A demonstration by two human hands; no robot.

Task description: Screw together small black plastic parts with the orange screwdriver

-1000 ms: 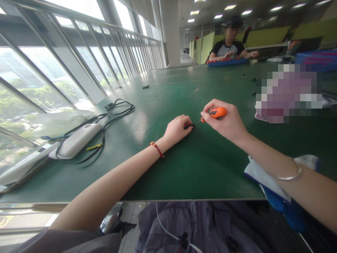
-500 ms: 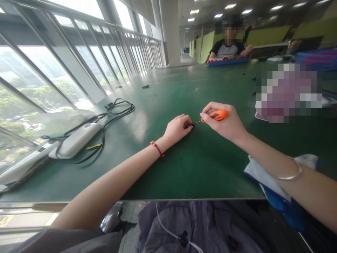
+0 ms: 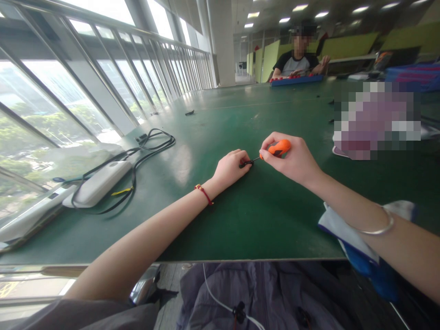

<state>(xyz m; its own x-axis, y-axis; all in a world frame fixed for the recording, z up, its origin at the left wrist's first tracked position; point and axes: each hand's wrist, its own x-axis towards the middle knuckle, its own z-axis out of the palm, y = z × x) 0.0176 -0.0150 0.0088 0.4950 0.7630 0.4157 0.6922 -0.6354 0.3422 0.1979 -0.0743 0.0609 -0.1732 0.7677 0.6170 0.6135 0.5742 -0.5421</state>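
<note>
My right hand [image 3: 295,160] is closed round a small screwdriver with an orange handle [image 3: 279,148], its thin shaft pointing left. The tip meets a small black part [image 3: 244,163] on the green table [image 3: 261,215]. My left hand [image 3: 231,168] rests on the table with its fingers pinched on that black part, pressing it down. A red cord bracelet circles my left wrist and a silver bangle my right forearm.
A white power bank [image 3: 99,182] tangled with black cables [image 3: 151,142] lies at the left by the window railing. A blue and white cloth [image 3: 357,247] lies under my right forearm. Another person [image 3: 298,62] sits at the far end behind a blue tray [image 3: 295,79].
My right hand has turned the screwdriver slightly, and its handle tilts a little lower and further left. My left hand has stayed put. The far person's hands have shifted.
</note>
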